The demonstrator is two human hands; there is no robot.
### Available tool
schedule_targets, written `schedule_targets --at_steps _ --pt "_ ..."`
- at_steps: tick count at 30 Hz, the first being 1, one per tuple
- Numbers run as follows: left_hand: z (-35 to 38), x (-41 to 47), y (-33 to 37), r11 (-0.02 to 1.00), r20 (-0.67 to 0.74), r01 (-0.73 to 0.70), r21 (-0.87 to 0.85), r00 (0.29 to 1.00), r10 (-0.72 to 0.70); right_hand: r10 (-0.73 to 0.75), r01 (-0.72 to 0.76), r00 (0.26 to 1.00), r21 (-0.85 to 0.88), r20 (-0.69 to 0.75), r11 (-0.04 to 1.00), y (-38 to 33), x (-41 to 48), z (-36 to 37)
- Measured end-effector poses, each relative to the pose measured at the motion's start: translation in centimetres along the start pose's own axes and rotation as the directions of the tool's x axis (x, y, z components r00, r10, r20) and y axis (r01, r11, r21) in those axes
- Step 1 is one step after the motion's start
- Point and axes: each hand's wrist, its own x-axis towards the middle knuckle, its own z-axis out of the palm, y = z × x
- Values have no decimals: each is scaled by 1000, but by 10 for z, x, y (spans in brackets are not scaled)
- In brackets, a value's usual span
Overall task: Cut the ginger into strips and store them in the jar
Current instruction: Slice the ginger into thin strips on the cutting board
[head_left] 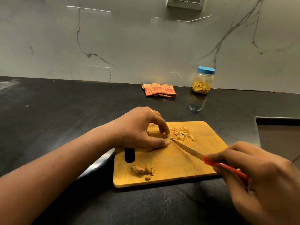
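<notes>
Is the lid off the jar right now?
No, the blue lid sits closed on top of the jar.

Dim, warm light from above leaves the black countertop (56, 114) dark, with the jar (203, 81) mirrored faintly in it right of centre. Thin glare streaks cross the marble backsplash (138, 43) at the top. The left hand (138, 129) shades the cutting board (170, 164) beneath it. The right hand (263, 181), lower right, looks stretched and soft.

Both arms are bare. The left arm (65, 159) shows almost to the elbow; the right grip (259, 176) shows only to the wrist. The left grip (139, 129) has a tiny yellow speck (151, 110) on a far knuckle, and a short thumbnail (166, 143).
</notes>
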Motion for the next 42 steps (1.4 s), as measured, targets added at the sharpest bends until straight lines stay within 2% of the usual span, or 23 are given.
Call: schedule_targets --at_steps 5,9,15,21,25,31,38,42 --pt "-2 -1 1 998 2 30 -46 1000 -30 29 -30 999 -19 -35 999 2 -2 0" --pt "-3 -1 0 994 20 38 -98 999 -36 -3 3 999 -5 -54 1000 -9 -1 4" --pt "1 1 -1 983 -28 74 -170 996 -80 -47 49 997 31 -59 998 -23 1 12" --pt "13 5 6 999 -100 25 -44 995 -29 37 -37 997 4 -64 999 -7 -6 4" --pt "14 5 6 998 -120 27 -51 992 -33 99 -104 992 -53 -81 993 2 -5 -2" --pt "14 4 7 998 -160 41 -51 986 -48 134 -131 988 54 -73 990 -13 5 7" --pt "6 2 4 987 -48 71 -143 996 -78 93 -90 995 93 -31 992 -18 11 15" --pt "7 3 4 989 -68 76 -124 994 -85 105 -100 993 98 -46 990 -16 14 17"
